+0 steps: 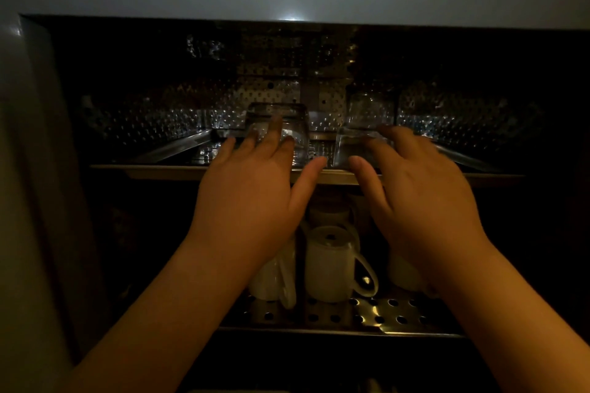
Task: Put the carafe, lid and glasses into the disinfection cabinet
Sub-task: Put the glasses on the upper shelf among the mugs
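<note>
Glasses: left glass (281,128) and right glass (367,124) stand inverted on the upper shelf (159,169), 12 o'clock of the released left hand (252,188) and right hand (418,195); carafe and lid unseen, judged outstanding

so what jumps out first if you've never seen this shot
Two bare hands, left hand and right hand, reach with spread fingers toward two clear upturned drinking glasses on the cabinet's perforated steel upper shelf. Below them, white ceramic mugs sit upside down on the lower perforated tray.
</note>
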`<state>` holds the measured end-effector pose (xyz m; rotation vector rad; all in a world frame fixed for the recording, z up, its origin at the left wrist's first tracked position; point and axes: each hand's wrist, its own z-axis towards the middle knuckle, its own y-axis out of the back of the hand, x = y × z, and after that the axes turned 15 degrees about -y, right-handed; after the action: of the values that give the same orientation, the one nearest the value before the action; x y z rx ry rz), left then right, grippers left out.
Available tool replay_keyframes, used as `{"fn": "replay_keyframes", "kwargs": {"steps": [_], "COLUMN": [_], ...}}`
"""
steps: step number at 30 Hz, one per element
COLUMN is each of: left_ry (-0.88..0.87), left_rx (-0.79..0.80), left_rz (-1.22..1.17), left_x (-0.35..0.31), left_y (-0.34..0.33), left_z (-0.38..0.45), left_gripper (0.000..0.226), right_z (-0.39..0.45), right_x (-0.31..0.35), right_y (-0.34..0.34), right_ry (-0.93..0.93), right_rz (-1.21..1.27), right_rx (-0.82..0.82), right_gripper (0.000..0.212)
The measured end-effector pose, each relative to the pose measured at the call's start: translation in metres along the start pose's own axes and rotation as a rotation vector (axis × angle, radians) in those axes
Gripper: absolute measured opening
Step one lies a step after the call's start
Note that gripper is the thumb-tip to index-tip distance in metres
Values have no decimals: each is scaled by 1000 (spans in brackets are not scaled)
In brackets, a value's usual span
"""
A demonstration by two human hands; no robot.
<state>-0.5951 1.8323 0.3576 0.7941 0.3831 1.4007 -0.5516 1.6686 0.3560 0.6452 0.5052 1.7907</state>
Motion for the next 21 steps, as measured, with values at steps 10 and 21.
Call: {"fn": "replay_keyframes", "kwargs": {"steps": [10,21], "left_ry": [-9,-81], "left_rx": [113,-87], "left_rz": [20,23], "left_x": [13,11], "left_y": [-10,-14], "left_z": [24,10], "left_gripper": [89,68], "right_z": [15,7], "right_x": [1,-5], "right_y": [1,-1], "right_ry": [23,67], "right_rz": [-110,4], "right_rx": [101,-21], "right_gripper": [80,57]}}
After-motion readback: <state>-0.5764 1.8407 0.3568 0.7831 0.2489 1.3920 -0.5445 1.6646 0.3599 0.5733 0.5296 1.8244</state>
